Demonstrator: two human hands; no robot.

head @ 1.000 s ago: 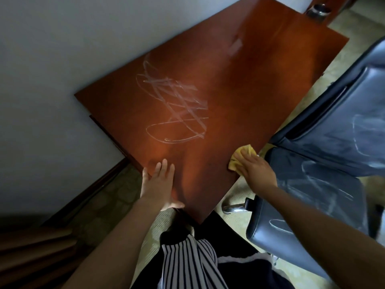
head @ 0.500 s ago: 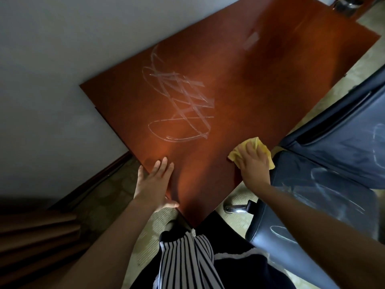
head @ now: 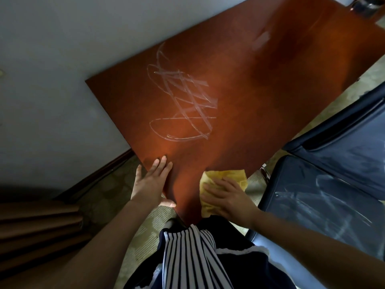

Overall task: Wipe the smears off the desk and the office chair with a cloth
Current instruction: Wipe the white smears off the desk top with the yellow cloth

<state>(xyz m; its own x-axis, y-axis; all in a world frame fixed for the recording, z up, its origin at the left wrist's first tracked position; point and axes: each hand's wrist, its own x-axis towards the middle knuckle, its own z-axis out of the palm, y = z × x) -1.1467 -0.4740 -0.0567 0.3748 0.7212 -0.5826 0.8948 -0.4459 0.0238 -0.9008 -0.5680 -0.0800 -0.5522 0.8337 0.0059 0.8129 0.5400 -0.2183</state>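
1. Cloth (head: 226, 176), yellow and crumpled, lying on the near corner of the desk (head: 260, 90), with one edge hanging past the desk's right-hand rim.
2. Pinned under the right hand (head: 229, 200): fingers (head: 212, 187) spread and nearly straight, laid flat across the cloth's middle, pressing down rather than curling round it. Yellow folds showing beyond the fingertips on the far side, and again beside the palm on the near side.
3. Left hand (head: 149, 184) flat on the desk's left edge, just beside the cloth but not touching it. Fingers (head: 164, 164) straight and close together on the wood, thumb stretched along the near rim, holding nothing.
4. Smears (head: 183, 105): a pale looping scribble in mid-desk, well apart from the cloth and beyond the fingertips of both hands, not yet wiped.
5. Office chair (head: 312, 215), dark, standing to the right of the desk, seat and backrest marked with whitish streaks (head: 325, 197). Close to the right forearm, touched by neither hand.
6. Elsewhere: grey wall (head: 62, 69) behind the desk's left side, patterned carpet (head: 108, 190) below, striped garment (head: 187, 257) at bottom centre, and a dark round object (head: 368, 3) at the far top right, too cropped to identify.
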